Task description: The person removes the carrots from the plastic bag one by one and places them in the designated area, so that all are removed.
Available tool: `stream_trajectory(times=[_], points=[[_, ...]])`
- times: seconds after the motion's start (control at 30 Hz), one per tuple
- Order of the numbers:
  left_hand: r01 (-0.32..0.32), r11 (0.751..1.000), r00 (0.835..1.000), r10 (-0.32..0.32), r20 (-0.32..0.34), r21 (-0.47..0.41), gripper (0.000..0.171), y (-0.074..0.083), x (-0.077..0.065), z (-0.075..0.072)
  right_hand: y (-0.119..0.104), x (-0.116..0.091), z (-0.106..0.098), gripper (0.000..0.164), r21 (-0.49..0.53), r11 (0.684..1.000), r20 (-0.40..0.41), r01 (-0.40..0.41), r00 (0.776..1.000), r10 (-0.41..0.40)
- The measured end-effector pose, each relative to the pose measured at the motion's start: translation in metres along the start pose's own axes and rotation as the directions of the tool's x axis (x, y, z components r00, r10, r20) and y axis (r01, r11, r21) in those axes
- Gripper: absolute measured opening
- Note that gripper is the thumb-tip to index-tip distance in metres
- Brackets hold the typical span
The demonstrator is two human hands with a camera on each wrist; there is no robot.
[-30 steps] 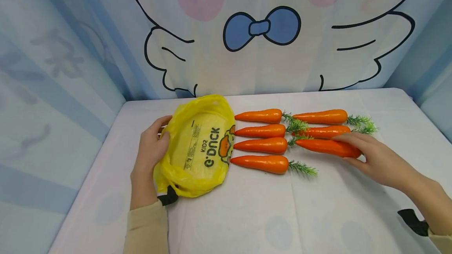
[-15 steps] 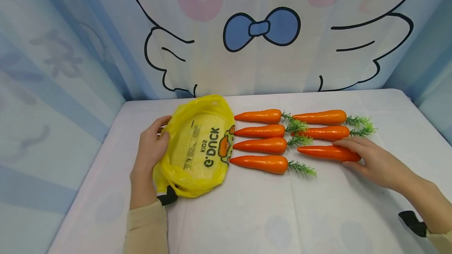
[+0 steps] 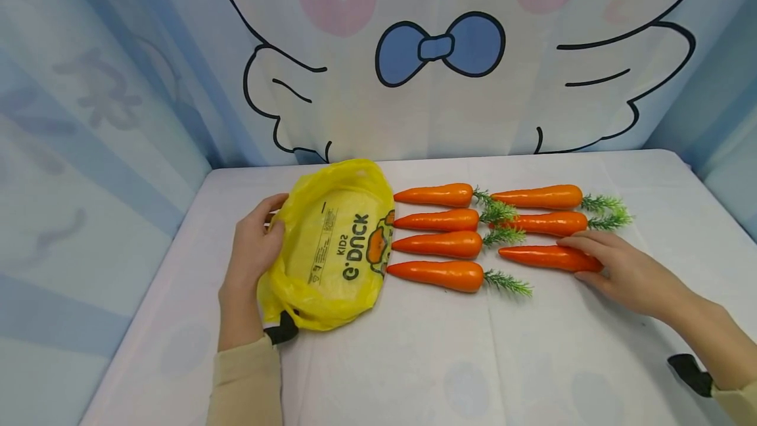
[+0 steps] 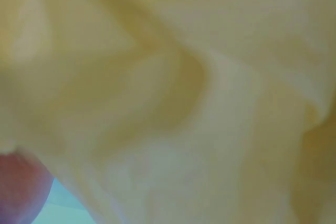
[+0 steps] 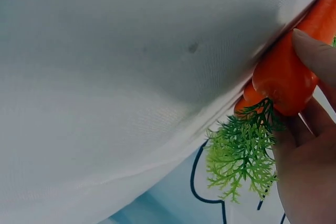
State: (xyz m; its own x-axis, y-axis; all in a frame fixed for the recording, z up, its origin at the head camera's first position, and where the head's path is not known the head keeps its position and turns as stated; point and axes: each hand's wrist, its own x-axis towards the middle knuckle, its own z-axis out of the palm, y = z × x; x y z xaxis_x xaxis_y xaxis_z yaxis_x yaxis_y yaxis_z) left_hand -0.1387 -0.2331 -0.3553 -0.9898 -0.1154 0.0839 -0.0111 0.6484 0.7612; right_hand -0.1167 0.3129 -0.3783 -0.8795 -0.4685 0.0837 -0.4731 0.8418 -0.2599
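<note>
My left hand point(image 3: 253, 245) grips the left side of a yellow plastic bag point(image 3: 331, 215) printed with "G.DUCK KIDS", its thumb showing on the near side. In the left wrist view, blurred yellow bag film point(image 4: 173, 103) fills nearly everything. At the right, my right hand point(image 3: 621, 271) holds an orange toy carrot point(image 3: 544, 255) by its thick end, thumb on one side and fingers on the other. That carrot lies close over the table, tip pointing left, below two others in its column. The right wrist view shows its green leafy top point(image 5: 244, 156), which my hand hides in the head view.
A column of several carrots point(image 3: 446, 240) lies between the bag and my right hand, tips at the bag's edge. Two more carrots point(image 3: 535, 196) lie at the back right. A white cloth point(image 3: 414, 373) covers the table, and a printed curtain point(image 3: 437, 110) hangs behind it.
My right hand has brought the held carrot slightly toward me and down, away from the neighbouring leafy tops; over the last half second it is nearly still. My left hand and the bag have stayed put.
</note>
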Motion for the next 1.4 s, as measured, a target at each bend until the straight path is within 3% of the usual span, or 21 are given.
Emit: stream_trajectory(times=[0.27, 0.6, 0.93, 1.23, 1.4], points=[[0.002, 1.000, 1.000, -0.002, 0.006, -0.008, 0.048, 0.001, 0.000, 0.000, 0.002, 0.000, 0.003, 0.054, -0.059, 0.996, -0.141, 0.073, 0.987, -0.081], [0.011, 1.000, 1.000, -0.011, 0.005, -0.008, 0.048, 0.000, -0.001, 0.001, 0.003, 0.006, 0.006, 0.054, -0.062, 0.991, -0.201, 0.117, 0.971, -0.127], [0.017, 1.000, 1.000, -0.017, 0.000, -0.004, 0.048, -0.001, -0.001, 0.000, 0.000, 0.005, 0.003, 0.058, -0.035, 0.997, -0.148, 0.070, 0.986, -0.074], [-0.010, 1.000, 1.000, 0.011, -0.007, 0.002, 0.049, -0.002, -0.001, -0.001, -0.005, 0.001, -0.003, 0.062, 0.020, 1.000, -0.101, -0.016, 0.995, 0.018], [-0.035, 0.999, 0.999, 0.035, -0.017, 0.006, 0.050, -0.001, -0.002, -0.005, -0.005, 0.001, -0.005, 0.063, 0.055, 0.998, -0.112, -0.022, 0.993, 0.028]])
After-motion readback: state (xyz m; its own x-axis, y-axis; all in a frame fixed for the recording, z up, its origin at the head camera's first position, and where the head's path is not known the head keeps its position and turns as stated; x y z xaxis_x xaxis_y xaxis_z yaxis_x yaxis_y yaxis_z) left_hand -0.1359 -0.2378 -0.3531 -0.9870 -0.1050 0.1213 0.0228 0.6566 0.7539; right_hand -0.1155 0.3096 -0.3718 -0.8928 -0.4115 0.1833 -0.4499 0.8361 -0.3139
